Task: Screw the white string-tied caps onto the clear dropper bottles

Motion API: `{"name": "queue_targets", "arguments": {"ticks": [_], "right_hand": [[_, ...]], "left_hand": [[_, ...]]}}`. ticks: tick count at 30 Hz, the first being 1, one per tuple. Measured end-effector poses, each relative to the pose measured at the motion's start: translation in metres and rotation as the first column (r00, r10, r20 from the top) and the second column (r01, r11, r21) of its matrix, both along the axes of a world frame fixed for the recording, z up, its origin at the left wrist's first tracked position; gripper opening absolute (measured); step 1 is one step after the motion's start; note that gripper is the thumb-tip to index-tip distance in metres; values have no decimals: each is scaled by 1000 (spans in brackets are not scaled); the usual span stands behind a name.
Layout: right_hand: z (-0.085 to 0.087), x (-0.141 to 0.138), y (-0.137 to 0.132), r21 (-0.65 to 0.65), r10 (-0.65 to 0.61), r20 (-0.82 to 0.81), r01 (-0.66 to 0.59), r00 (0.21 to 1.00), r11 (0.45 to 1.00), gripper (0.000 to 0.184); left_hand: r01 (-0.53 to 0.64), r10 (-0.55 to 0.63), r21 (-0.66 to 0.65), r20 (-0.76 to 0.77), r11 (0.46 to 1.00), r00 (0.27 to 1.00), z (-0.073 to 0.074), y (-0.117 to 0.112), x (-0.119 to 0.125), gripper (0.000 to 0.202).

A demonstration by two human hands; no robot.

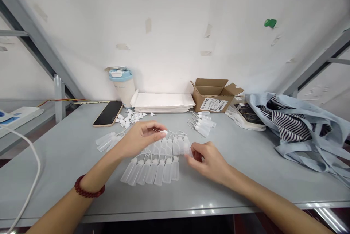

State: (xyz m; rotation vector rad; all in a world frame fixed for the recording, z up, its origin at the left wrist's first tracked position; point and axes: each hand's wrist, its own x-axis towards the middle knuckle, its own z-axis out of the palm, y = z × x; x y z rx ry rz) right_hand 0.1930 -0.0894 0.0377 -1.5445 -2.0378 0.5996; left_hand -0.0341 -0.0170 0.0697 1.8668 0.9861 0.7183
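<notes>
My left hand (139, 137) hovers above the middle of the table, thumb and fingers pinched on a small white cap (164, 132). Lower right of it, my right hand (209, 161) has its thumb and fingertips closed on a translucent plastic bottle (187, 146) at the right end of the back row. In front lies a row of several similar bottles (150, 171), with thin white cords at their necks. My left hand partly hides the back row and a few more bottles (105, 140) on the left.
Loose white caps (131, 116) lie beside a phone (108, 113). Behind stand a cup (123, 88), stacked white sheets (164, 102) and an open cardboard box (214, 97). More corded bottles (203, 124) lie before the box. A blue bag (298, 124) is on the right.
</notes>
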Motion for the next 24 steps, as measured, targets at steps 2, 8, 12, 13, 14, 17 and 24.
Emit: {"name": "queue_targets", "arguments": {"ticks": [2,8,12,13,14,17,24], "right_hand": [[-1,1,0,76,7,-33,-4,999,997,27],[-9,2,1,334,79,-92,-44,993,942,23],[-13,3,1,460,149,-41,-113,988,880,15],[-14,3,0,486,167,-16,-138,986,863,13],[-14,4,1,508,185,12,-165,983,846,11],[-14,5,1,541,210,98,-229,973,809,9],[-16,7,5,549,206,167,-265,964,793,17]], "left_hand": [[60,-57,-66,43,996,997,-1,-9,8,24],[72,-45,-187,145,980,988,-12,-21,27,26],[69,-41,-208,139,976,989,-15,-23,30,25],[69,-43,-202,130,977,991,-15,-23,30,24],[69,-45,-198,120,978,992,-15,-23,30,23],[70,-51,-202,97,977,994,-13,-24,29,23],[68,-39,-233,128,970,991,-12,-22,28,21]]}}
